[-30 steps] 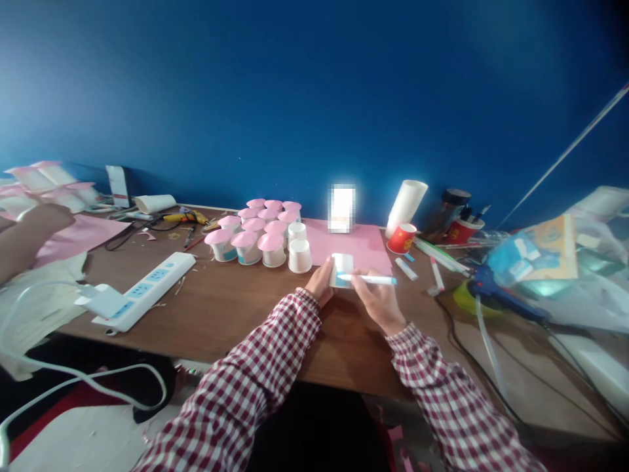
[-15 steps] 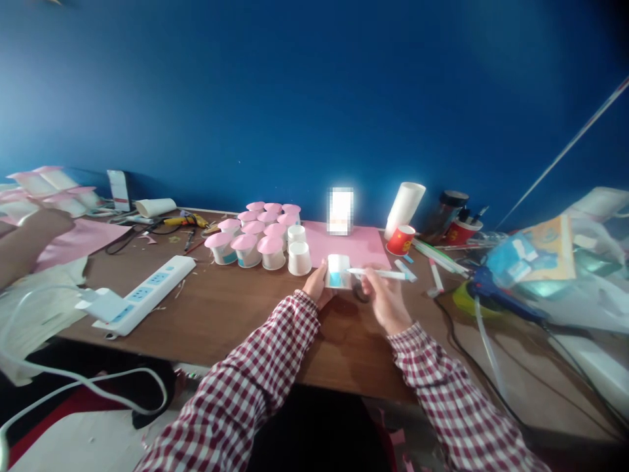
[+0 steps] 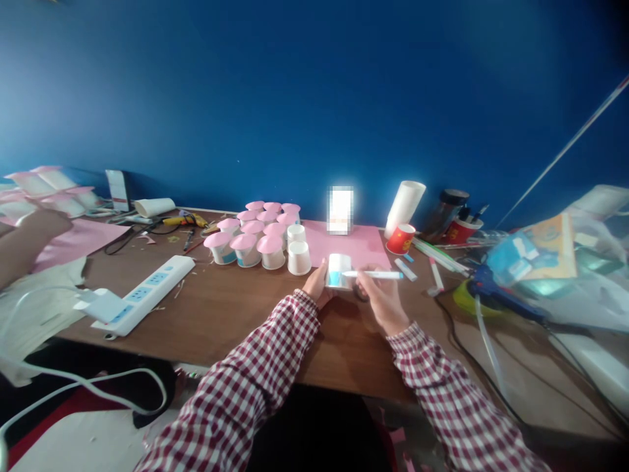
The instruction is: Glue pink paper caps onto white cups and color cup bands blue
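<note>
Pinching a slim cylindrical marker (image 3: pixel 386 275), your right hand (image 3: pixel 385 300) is holding its tip (image 3: pixel 346 275) by the blue patch (image 3: pixel 335 277) on a tapering paper cup (image 3: pixel 340 261) your left hand (image 3: pixel 317 285) is gripping.

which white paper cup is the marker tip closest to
The blue-patched paper cup in the left hand; the two plain white cups and the rows of pink-topped cups to its left stand on the table.
</note>
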The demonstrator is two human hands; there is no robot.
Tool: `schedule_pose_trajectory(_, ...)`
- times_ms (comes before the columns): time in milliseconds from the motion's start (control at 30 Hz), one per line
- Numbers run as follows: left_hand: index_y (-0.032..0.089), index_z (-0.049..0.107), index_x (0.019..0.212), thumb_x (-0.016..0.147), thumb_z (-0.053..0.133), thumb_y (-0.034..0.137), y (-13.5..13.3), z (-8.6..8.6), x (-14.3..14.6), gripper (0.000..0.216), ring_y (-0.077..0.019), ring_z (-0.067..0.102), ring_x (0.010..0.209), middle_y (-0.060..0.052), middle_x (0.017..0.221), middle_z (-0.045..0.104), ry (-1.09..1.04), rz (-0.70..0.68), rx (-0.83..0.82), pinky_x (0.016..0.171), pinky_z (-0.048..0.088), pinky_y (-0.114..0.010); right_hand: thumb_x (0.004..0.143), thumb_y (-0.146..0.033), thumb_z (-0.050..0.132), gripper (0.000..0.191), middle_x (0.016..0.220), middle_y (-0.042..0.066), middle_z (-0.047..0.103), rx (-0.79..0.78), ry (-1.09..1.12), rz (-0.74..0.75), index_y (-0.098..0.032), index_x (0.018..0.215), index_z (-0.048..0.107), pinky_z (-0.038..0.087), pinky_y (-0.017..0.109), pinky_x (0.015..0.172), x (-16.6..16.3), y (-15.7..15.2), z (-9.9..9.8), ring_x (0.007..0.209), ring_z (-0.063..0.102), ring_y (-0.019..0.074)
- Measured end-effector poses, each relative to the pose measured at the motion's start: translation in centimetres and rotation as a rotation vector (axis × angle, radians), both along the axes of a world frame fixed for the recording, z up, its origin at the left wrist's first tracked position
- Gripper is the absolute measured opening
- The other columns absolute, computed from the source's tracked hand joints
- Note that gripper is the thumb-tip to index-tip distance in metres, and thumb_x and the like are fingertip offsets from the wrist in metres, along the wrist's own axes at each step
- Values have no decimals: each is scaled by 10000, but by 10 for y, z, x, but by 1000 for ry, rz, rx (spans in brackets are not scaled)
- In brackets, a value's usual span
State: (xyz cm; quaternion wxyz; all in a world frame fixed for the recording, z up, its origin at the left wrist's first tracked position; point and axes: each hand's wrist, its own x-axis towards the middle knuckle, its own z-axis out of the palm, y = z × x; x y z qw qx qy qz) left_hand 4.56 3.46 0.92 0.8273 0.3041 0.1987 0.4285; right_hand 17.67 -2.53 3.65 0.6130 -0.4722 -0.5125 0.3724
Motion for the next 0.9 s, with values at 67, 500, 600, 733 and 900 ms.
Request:
schedule_pose_trajectory(67,28,554,1138,892,329,460,2,-2,0,546,-260,636,869,-184,984,658,-10,0,5,793,489,-384,758,-346,622,189,590,-33,526,0,-14,12,-168,782,564,325,191,436,1,0,-1,491,441,72)
schedule_pose_trajectory(500,39,574,1114,871,343,517,-1,0,-2,584,-236,644,821,-170,946,669,-54,-35,62,744,500,-335,758,-336,621,178,618,-28,540,6,9,24,-172,814,582,332,189,451,3,2,-5,514,446,71)
schedule_pose_trajectory(600,41,598,1065,871,356,505,0,0,-2,558,-224,645,794,-162,907,676,-65,-40,56,739,502,-326,750,-327,626,167,581,-39,514,6,28,66,-168,784,585,322,190,446,3,1,-6,498,427,67)
schedule_pose_trajectory(733,48,602,1043,878,372,471,1,1,-1,509,-204,645,790,-145,905,679,-59,13,21,743,498,-304,739,-318,641,158,601,-44,508,-9,196,102,-184,797,582,337,183,456,3,2,-5,511,433,64)
schedule_pose_trajectory(900,55,602,1028,891,345,456,2,3,2,495,-203,645,782,-133,889,681,-23,69,-57,752,494,-319,739,-358,648,189,649,-36,526,-64,324,98,-199,806,571,357,172,467,5,2,-3,548,460,64)
